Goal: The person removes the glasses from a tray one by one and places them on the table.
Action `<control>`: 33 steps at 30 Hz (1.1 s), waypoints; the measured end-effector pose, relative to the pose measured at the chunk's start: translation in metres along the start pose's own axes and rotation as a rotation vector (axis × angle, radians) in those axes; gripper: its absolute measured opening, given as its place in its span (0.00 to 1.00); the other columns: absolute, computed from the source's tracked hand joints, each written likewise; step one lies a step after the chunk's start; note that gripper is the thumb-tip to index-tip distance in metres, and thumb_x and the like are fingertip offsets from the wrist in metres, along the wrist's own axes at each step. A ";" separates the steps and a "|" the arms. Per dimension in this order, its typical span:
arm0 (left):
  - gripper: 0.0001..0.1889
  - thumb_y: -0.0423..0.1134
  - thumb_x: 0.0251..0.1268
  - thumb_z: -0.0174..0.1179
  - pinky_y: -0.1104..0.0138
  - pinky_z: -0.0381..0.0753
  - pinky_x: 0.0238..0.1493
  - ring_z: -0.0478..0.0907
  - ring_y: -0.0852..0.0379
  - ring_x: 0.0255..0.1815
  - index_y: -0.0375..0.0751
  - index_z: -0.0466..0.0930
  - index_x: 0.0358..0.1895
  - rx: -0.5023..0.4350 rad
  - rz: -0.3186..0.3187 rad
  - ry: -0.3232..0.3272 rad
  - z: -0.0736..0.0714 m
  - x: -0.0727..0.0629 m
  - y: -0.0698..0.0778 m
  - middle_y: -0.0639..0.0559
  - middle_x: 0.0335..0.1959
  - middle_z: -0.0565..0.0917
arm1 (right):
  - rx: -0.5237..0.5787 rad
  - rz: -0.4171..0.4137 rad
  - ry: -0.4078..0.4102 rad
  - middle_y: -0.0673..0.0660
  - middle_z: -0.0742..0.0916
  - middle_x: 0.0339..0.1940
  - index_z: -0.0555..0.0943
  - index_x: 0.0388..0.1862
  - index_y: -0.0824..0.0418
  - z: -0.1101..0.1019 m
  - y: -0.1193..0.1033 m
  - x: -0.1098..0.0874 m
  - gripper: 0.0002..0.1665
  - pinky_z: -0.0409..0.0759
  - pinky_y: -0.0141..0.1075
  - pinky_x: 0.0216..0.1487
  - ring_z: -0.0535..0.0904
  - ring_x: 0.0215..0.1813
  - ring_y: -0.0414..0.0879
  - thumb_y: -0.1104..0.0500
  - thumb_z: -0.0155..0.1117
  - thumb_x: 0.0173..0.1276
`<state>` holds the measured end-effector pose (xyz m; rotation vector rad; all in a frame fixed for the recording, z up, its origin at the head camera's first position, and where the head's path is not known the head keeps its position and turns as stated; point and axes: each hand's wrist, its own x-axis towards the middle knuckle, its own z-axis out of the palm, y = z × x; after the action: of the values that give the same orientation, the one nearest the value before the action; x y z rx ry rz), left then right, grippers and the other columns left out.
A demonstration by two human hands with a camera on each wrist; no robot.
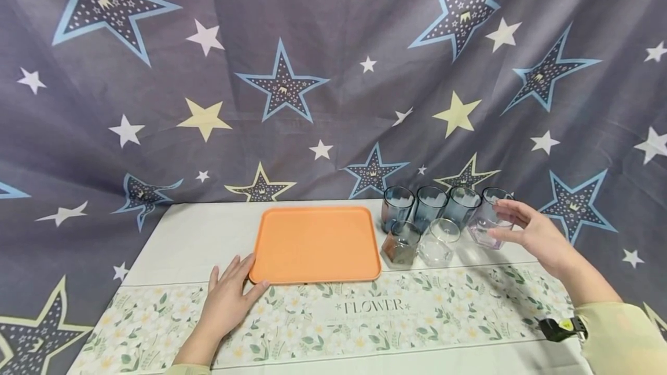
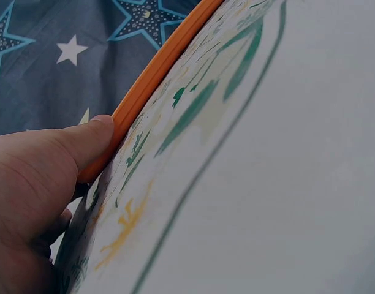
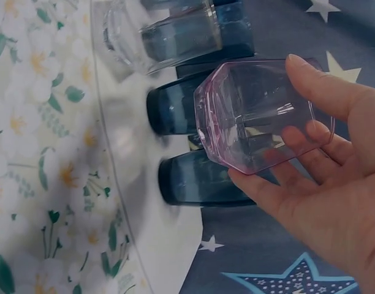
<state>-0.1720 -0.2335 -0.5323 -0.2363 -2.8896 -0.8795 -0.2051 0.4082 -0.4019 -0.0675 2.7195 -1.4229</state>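
An orange tray [image 1: 318,245] lies flat on the table. My left hand [image 1: 229,297] rests at its near left corner, fingers fairly straight, the thumb touching the rim [image 2: 144,86]. With my right hand [image 1: 537,236] I hold a clear pinkish glass [image 3: 252,116], thumb on one side and fingers on the other. This glass is at the right end of the group, in front of a blue glass [image 3: 200,180]. Left of it stand a clear glass [image 1: 438,245] and a grey-brown glass [image 1: 401,245].
Behind the short glasses, tall blue glasses [image 1: 398,210] stand in a row, close to the tray's right side. A floral runner [image 1: 375,317] crosses the white table [image 1: 198,236]. A star-patterned curtain [image 1: 323,114] hangs directly behind the table.
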 end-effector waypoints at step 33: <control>0.44 0.59 0.79 0.68 0.29 0.32 0.84 0.57 0.28 0.87 0.33 0.66 0.85 -0.025 -0.008 -0.018 0.002 0.002 -0.002 0.35 0.82 0.71 | 0.084 -0.010 -0.073 0.75 0.69 0.83 0.59 0.87 0.71 0.028 0.041 0.011 0.51 0.78 0.21 0.59 0.63 0.83 0.72 0.60 0.77 0.76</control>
<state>-0.1741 -0.2343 -0.5346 -0.2366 -2.8991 -0.9194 -0.2137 0.4074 -0.4520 -0.1253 2.6024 -1.5042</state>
